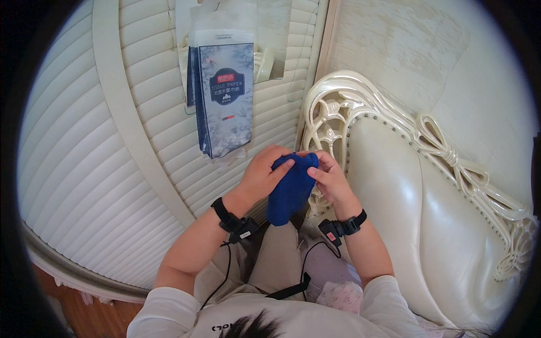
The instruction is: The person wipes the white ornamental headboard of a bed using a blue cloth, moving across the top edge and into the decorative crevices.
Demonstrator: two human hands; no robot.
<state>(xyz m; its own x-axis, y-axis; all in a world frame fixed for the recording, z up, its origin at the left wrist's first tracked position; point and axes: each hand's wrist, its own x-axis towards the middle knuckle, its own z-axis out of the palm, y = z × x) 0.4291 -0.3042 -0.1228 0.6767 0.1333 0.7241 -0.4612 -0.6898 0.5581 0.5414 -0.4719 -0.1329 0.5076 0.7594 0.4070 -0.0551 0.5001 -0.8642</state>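
Observation:
A blue piece of knitted cloth, which looks like a sock (287, 192), hangs between my two hands above my lap. On its upper left edge my left hand (268, 169) is closed, with the thumb lying over the front of the fabric. My right hand (331, 175) pinches the upper right corner between thumb and fingers. The lower end of the cloth hangs down to the knee of my light trousers (277, 253). Both wrists wear black straps with small black devices and cables.
A hanging pack of tissue paper (228, 101) is on the white slatted door (156, 93) ahead. To the right stands a cream padded headboard (393, 177) with a carved, glossy frame. A pink floral cloth (342, 295) lies beside my lap. Wooden floor (101, 314) shows at lower left.

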